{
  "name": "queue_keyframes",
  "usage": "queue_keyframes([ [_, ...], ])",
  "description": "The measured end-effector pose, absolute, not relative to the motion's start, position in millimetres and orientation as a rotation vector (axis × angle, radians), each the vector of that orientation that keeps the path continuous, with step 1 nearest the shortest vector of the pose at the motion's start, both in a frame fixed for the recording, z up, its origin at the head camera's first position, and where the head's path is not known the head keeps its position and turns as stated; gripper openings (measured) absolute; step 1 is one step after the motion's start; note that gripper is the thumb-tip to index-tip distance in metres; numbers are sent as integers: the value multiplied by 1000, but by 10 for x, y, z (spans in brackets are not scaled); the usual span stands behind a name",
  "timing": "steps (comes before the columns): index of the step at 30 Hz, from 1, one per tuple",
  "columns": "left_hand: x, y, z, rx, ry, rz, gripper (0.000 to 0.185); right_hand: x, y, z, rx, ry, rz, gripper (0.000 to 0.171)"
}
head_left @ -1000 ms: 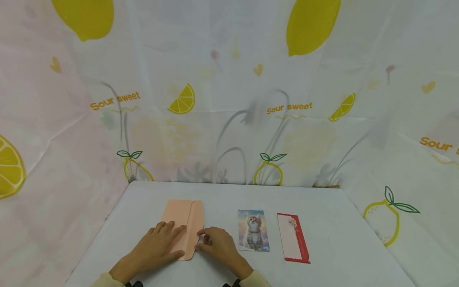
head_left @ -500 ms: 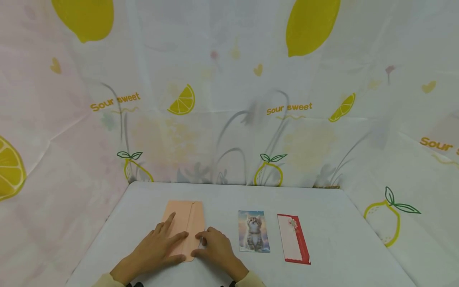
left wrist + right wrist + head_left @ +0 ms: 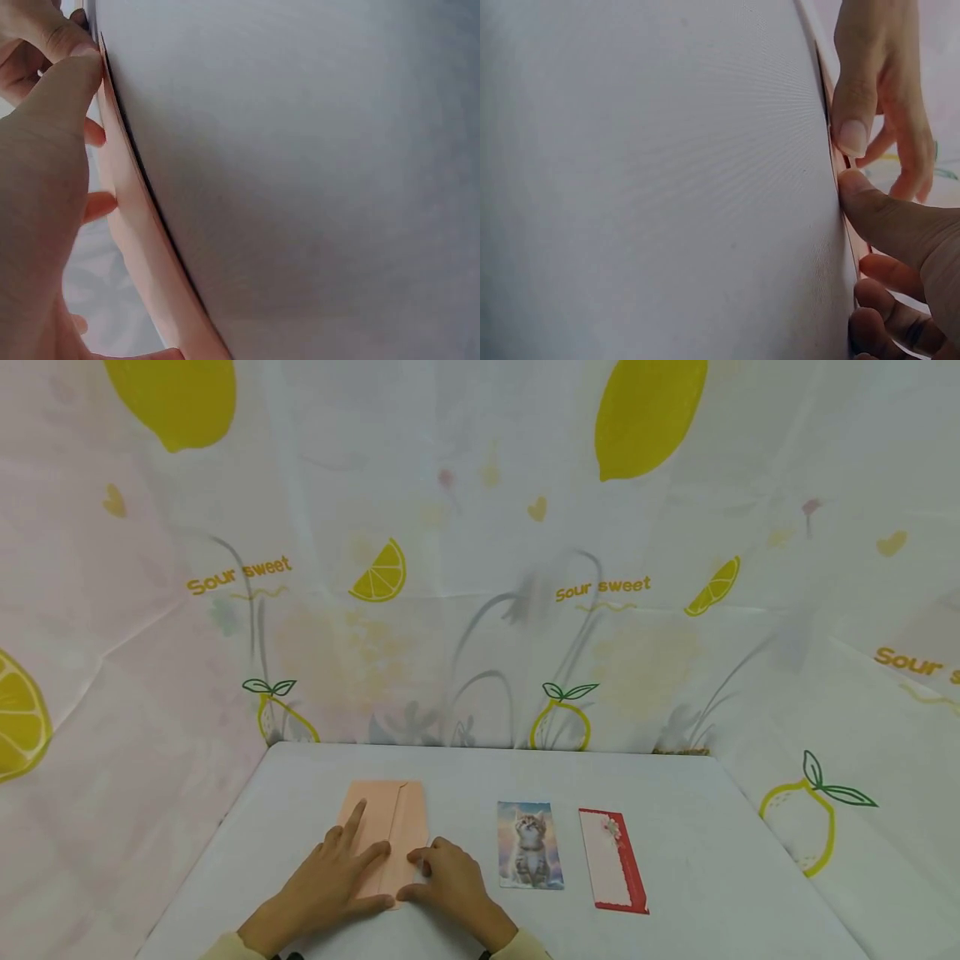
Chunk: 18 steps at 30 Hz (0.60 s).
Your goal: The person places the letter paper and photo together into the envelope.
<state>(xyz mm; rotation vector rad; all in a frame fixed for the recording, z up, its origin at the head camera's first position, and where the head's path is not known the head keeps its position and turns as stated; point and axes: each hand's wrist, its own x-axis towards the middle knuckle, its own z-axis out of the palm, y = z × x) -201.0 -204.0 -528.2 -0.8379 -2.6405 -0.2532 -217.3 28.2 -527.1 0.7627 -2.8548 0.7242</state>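
Note:
A peach envelope [image 3: 390, 814] lies lengthwise at the left of the white table [image 3: 705, 827], with its flap along the right side. My left hand [image 3: 333, 878] lies flat on the envelope's near half, fingers straight and the index finger stretched forward. My right hand [image 3: 444, 881] sits at the envelope's near right edge with curled fingers on the flap. Its thumb [image 3: 870, 206] pushes against the envelope's edge [image 3: 838, 161]. The left thumb [image 3: 64, 82] meets that same edge [image 3: 131, 202] from the other side. The hands hide the envelope's near end.
A card with a kitten picture [image 3: 529, 845] lies to the right of the hands. A white card with a red border [image 3: 611, 858] lies further right. A lemon-print curtain [image 3: 480, 568] closes off the back and both sides.
My left index finger has stretched forward over the envelope. My right hand has crept slightly left and nearer, closing in on the envelope's near right edge.

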Motion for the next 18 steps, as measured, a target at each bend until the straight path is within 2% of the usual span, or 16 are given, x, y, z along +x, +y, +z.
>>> queue_keyframes([
  [6, -2000, -2051, -5262, -877, -2690, -263, 69, -2173, 281, -5274, 753, -2842, 711, 54],
  [14, -1988, -2047, -5188, -797, -2977, -353, 89, -2160, 279, -5265, 737, -2851, 730, 55],
  [18, -1992, -2031, -5183, -751, -3038, -344, 92, -2164, 273, -5271, 721, -2864, 752, 53],
])
